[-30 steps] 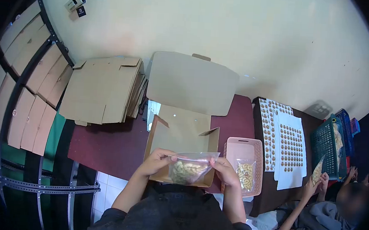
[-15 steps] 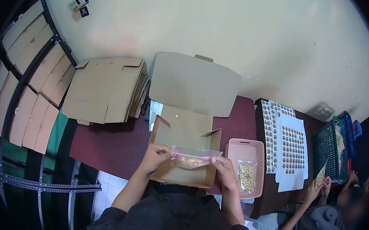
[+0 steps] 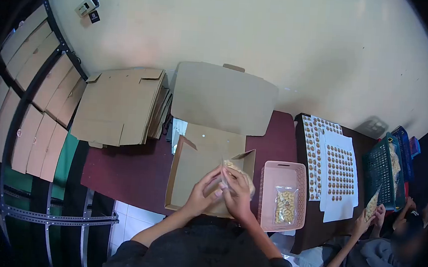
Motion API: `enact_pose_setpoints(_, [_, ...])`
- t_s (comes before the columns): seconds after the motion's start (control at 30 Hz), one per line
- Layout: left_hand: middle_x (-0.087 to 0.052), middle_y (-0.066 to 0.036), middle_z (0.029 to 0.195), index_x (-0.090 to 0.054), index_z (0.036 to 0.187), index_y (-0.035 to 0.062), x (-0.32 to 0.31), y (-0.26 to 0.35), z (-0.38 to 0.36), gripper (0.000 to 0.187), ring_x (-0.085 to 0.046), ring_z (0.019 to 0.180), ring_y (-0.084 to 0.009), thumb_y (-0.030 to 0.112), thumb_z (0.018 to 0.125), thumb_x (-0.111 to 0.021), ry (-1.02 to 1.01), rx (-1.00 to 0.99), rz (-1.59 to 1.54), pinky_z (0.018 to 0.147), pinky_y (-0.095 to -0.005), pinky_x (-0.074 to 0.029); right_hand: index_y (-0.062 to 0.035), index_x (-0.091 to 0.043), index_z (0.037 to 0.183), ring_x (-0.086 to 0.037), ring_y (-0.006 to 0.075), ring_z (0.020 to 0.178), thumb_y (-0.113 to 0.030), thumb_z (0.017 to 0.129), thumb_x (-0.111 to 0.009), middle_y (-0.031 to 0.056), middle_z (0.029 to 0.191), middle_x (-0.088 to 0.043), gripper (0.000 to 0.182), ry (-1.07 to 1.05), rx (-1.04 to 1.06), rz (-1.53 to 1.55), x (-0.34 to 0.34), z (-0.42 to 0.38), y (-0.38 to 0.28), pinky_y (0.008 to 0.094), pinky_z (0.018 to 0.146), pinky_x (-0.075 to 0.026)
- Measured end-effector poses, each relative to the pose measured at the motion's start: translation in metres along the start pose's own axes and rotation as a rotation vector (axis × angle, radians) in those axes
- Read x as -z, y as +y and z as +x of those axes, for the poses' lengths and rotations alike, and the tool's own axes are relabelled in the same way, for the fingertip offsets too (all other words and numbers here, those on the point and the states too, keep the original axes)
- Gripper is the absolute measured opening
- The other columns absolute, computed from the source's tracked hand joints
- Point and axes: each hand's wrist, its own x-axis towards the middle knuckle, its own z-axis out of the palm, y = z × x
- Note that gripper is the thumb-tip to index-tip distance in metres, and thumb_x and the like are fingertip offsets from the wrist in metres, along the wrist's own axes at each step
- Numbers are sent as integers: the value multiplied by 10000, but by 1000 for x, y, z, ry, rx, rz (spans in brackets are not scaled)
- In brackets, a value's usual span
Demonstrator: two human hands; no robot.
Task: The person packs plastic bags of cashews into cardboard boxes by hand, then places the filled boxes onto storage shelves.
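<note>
Both of my hands are down inside an open cardboard box [image 3: 188, 166] on the dark red table. My left hand [image 3: 204, 192] and my right hand [image 3: 238, 192] are pressed together on a clear bag of cashews [image 3: 234, 170], which stands on edge against the box's right wall. Only the top of the bag shows above my fingers. The box's lid [image 3: 224, 97] is folded back toward the wall.
A pink basket [image 3: 270, 177] right of the box holds another cashew bag [image 3: 285, 206]. Sticker sheets [image 3: 333, 166] lie further right, then a green crate [image 3: 377, 170]. A seated person at the right holds a bag [image 3: 370, 206]. Flat cartons [image 3: 119, 104] are stacked at the left.
The bag was held flat between my spread hands above the box's front edge. It has gone down into the box, turned upright, and my hands have closed together on it.
</note>
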Motion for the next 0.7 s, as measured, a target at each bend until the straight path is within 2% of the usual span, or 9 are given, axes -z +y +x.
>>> enact_pose_setpoints(0.1, [-416,-136,1332,-343,1312,-41,5,-5,-1,670,-434,1211,-210,243,812,-688,-59,36,106,1025,-331,-318,-24,-544,1209,-497,298,1082,-66,868,-526,174,1243,-458,344,24,69,142,-14,-5,9,368,957,-374])
enact_pose_setpoints(0.17, [-486,-131,1260,-419,1242,-33,4,-3,-3,550,-463,1178,-192,185,813,-686,-49,68,156,1008,-329,-343,-19,-531,1212,-469,281,1096,-55,860,-529,169,1160,-478,354,77,-75,296,-19,-7,15,371,956,-372])
enact_pose_setpoints(0.23, [-556,-110,1162,-468,1159,-14,1,-4,-4,429,-508,1117,-172,128,814,-680,22,81,188,974,-314,-379,-29,-490,1247,-474,270,1061,-108,816,-621,156,1088,-479,457,77,-104,210,-22,-1,19,357,940,-382])
enact_pose_setpoints(0.3, [-579,-103,1107,-497,1102,-14,7,-7,-4,341,-533,1057,-156,108,828,-659,56,83,184,927,-294,-405,-22,-436,1280,-501,272,991,-132,785,-659,153,1039,-499,554,407,-130,-16,-26,8,14,324,909,-382])
enact_pose_setpoints(0.37, [-626,-89,998,-556,989,-14,12,-9,-4,167,-583,936,-125,66,856,-619,118,92,172,832,-254,-457,-25,-389,1302,-487,226,1023,-161,754,-719,121,1083,-502,655,380,-191,9,-28,2,38,308,914,-370])
enact_pose_setpoints(0.43, [-644,-87,930,-589,934,-19,10,-2,-1,125,-592,897,-118,73,857,-621,157,151,180,806,-257,-467,-6,-506,1191,-533,187,940,-211,694,-788,108,1052,-553,608,191,-352,533,-32,-3,64,290,856,-419])
enact_pose_setpoints(0.47, [-646,-86,929,-595,946,-20,14,-4,0,135,-590,902,-116,78,857,-622,142,154,197,807,-260,-466,4,-587,1070,-545,133,884,-189,715,-775,69,965,-608,446,145,-507,608,-27,-8,64,273,784,-442])
enact_pose_setpoints(0.6, [-652,-87,963,-599,1054,-21,24,1,8,238,-588,915,-120,132,872,-610,42,172,218,811,-267,-464,6,-653,873,-546,98,788,-168,814,-684,34,820,-627,186,134,-608,664,-16,-9,63,263,716,-433])
enact_pose_setpoints(0.7, [-648,-96,1021,-571,1147,-18,32,11,13,315,-587,953,-147,183,905,-560,-108,226,247,846,-281,-454,14,-654,893,-540,97,765,-223,875,-610,27,828,-625,241,90,-583,616,-5,-10,59,252,734,-421])
